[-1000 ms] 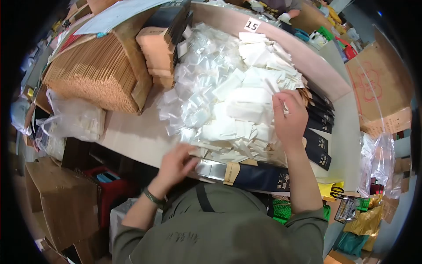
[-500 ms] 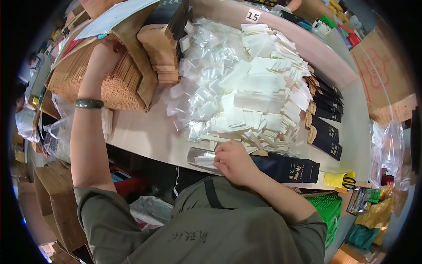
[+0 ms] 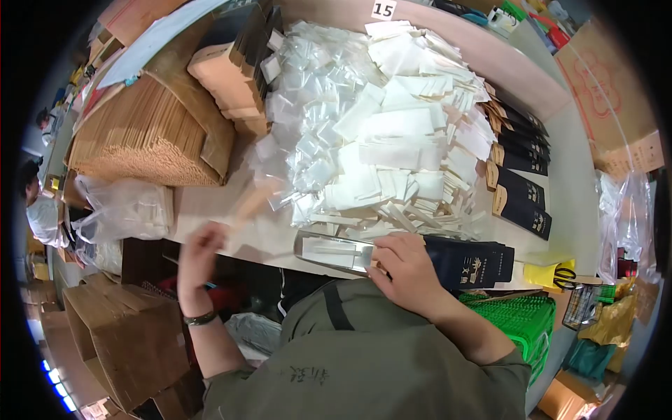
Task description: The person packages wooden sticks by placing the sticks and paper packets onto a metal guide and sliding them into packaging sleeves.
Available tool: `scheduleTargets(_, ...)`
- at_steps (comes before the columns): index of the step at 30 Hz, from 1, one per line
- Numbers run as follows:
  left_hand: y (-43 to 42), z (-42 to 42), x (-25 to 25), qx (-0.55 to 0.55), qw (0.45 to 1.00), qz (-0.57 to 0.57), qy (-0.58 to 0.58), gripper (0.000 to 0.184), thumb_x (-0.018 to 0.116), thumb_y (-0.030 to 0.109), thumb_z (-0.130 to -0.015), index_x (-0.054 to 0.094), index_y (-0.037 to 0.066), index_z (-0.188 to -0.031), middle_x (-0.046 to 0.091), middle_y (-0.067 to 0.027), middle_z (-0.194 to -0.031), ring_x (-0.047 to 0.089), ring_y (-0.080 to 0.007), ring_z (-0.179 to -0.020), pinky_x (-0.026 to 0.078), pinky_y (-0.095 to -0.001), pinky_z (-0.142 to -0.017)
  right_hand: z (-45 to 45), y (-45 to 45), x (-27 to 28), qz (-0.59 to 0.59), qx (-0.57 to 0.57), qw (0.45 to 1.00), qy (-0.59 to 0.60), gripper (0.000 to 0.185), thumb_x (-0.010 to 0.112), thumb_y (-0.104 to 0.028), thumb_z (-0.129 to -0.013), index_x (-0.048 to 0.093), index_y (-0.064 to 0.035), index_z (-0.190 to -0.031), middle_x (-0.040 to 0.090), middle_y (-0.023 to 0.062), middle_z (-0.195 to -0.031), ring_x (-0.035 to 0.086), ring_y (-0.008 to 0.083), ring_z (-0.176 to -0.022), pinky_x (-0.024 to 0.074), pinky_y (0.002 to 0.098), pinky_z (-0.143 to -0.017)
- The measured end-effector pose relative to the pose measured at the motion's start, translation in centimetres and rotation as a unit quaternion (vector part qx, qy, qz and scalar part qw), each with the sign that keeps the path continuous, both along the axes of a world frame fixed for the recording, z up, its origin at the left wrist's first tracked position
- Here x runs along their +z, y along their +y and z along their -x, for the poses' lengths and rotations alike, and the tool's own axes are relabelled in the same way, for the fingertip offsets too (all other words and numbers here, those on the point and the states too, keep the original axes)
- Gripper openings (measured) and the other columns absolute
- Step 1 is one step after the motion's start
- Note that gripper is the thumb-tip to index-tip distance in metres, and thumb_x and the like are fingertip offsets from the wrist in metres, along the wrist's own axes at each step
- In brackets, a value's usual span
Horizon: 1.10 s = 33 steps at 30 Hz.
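My left hand [image 3: 205,241], smeared by motion, is near the table's front edge. A thin brown strip [image 3: 253,203], also blurred, reaches up and right from its fingers, which look closed on its lower end. At the front edge my right hand [image 3: 406,269] grips the mouth of a dark printed pouch [image 3: 465,264], thumb and fingers bent round it. The pouch's open end [image 3: 329,250] spreads to the left, showing a shiny pale inside with something white in it. Whether several pouches lie stacked under this hand, I cannot tell.
A carton of tightly packed brown pieces [image 3: 143,133] stands at the left, beside upright dark pouches [image 3: 227,77]. Clear small packets [image 3: 308,105] and white packets [image 3: 402,129] are heaped mid-table. More dark pouches [image 3: 521,199] lie right, near scissors [image 3: 564,275].
My left hand has come from the carton down toward the front edge with a brown strip. My right hand has shifted slightly right, and the pouch's open end shows more. The view has turned a little.
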State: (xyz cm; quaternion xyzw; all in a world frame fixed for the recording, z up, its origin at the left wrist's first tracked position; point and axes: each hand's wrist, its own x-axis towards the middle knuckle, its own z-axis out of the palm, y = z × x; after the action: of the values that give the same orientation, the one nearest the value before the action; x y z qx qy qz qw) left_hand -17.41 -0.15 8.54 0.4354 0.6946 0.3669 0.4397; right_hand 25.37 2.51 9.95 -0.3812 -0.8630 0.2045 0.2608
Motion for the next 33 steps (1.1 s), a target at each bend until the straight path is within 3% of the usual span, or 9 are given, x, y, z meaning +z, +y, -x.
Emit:
scheduleTargets(1, 0.0, -1.4, -1.8, -0.163, 0.985, -0.049, 0.006, 0.008, 0.068, 0.006, -0.098, 0.072, 0.000, -0.100, 0.066, 0.0007, -0.087, 0.057, -0.0074, -0.081, 0.047, -0.0235, -0.074, -0.9, 0.0, 0.3, 0.004, 0.020, 1.000, -0.020, 0.032, 0.085, -0.014, -0.076, 0.065, -0.0040, -0.099, 0.061, 0.0160, -0.126, 0.056, 0.0381, -0.122, 0.0448, 0.0516, -0.102)
scheduleTargets(3, 0.6, -4.5, -1.5, -0.215, 0.971, 0.059, -0.083, 0.010, 0.071, 0.003, -0.095, 0.073, -0.002, -0.104, 0.071, -0.0015, -0.087, 0.063, -0.0078, -0.081, 0.052, -0.0244, -0.075, -1.9, -0.3, 0.4, 0.016, 0.042, 0.996, -0.082, 0.036, 0.087, -0.018, -0.074, 0.063, -0.0027, -0.097, 0.057, 0.0201, -0.139, 0.052, 0.0416, -0.130, 0.0422, 0.0540, -0.109)
scheduleTargets(12, 3.5, -18.0, -2.8, -0.299, 0.940, -0.155, 0.061, 0.010, 0.078, 0.006, -0.087, 0.071, 0.003, -0.094, 0.065, -0.0101, -0.087, 0.068, -0.0247, -0.082, 0.056, -0.0349, -0.073, -0.9, 0.5, -2.0, 0.010, 0.090, 0.993, -0.078, 0.042, 0.087, -0.018, -0.072, 0.063, -0.0011, -0.102, 0.054, 0.0244, -0.144, 0.052, 0.0426, -0.130, 0.0461, 0.0499, -0.107)
scheduleTargets(17, 1.9, -17.7, -4.6, -0.044, 0.982, -0.173, 0.062, 0.007, 0.076, 0.006, -0.092, 0.073, 0.003, -0.098, 0.069, -0.0115, -0.094, 0.071, -0.0169, -0.090, 0.058, -0.0304, -0.075, -1.1, 0.3, -0.3, 0.005, 0.034, 0.992, -0.123, 0.046, 0.086, -0.017, -0.070, 0.062, -0.0006, -0.106, 0.055, 0.0259, -0.140, 0.055, 0.0411, -0.126, 0.0459, 0.0494, -0.105)
scheduleTargets(20, 1.8, -19.5, -4.3, -0.034, 0.999, -0.028, 0.018, 0.013, 0.074, 0.005, -0.094, 0.073, 0.000, -0.106, 0.071, -0.0112, -0.101, 0.070, -0.0164, -0.094, 0.058, -0.0290, -0.079, -0.6, 0.1, -0.8, -0.012, 0.045, 0.991, -0.129, 0.046, 0.083, -0.018, -0.071, 0.062, -0.0005, -0.109, 0.057, 0.0264, -0.135, 0.058, 0.0405, -0.118, 0.0483, 0.0489, -0.101)
scheduleTargets(26, 0.7, -22.6, -0.8, -0.232, 0.970, -0.022, -0.076, 0.042, 0.056, 0.021, -0.109, 0.049, 0.001, -0.145, 0.066, -0.0159, -0.129, 0.067, -0.0221, -0.113, 0.053, -0.0359, -0.097, -0.9, 1.0, -2.1, -0.025, 0.089, 0.994, -0.059, 0.044, 0.077, -0.018, -0.073, 0.064, -0.0018, -0.112, 0.064, 0.0193, -0.108, 0.063, 0.0364, -0.096, 0.0512, 0.0487, -0.086)
scheduleTargets(27, 0.1, -21.7, -2.5, -0.225, 0.967, -0.086, -0.085, 0.049, 0.063, 0.026, -0.105, 0.049, 0.001, -0.145, 0.064, -0.0177, -0.131, 0.068, -0.0258, -0.112, 0.053, -0.0370, -0.097, -1.3, 0.9, -1.6, -0.036, 0.082, 0.994, -0.060, 0.045, 0.078, -0.020, -0.076, 0.065, -0.0054, -0.116, 0.064, 0.0196, -0.109, 0.064, 0.0379, -0.098, 0.0524, 0.0474, -0.086)
scheduleTargets(30, 0.5, -20.0, 3.3, -0.290, 0.802, -0.370, 0.368, 0.068, 0.081, 0.035, -0.084, 0.053, 0.006, -0.140, 0.066, -0.0193, -0.120, 0.069, -0.0384, -0.104, 0.055, -0.0436, -0.093, -1.9, 1.2, -0.1, -0.066, 0.119, 0.990, -0.040, 0.033, 0.079, -0.026, -0.082, 0.071, -0.0169, -0.112, 0.064, 0.0201, -0.107, 0.066, 0.0365, -0.094, 0.0553, 0.0460, -0.076)
scheduleTargets(33, 1.8, -19.9, -1.5, -0.431, 0.805, -0.181, 0.366, 0.057, 0.081, 0.031, -0.079, 0.060, 0.006, -0.126, 0.069, -0.0183, -0.107, 0.069, -0.0411, -0.098, 0.056, -0.0467, -0.087, -2.8, 1.4, 2.0, -0.042, 0.163, 0.983, -0.067, 0.020, 0.079, -0.027, -0.082, 0.072, -0.0129, -0.094, 0.061, 0.0139, -0.093, 0.066, 0.0335, -0.087, 0.0546, 0.0424, -0.073)
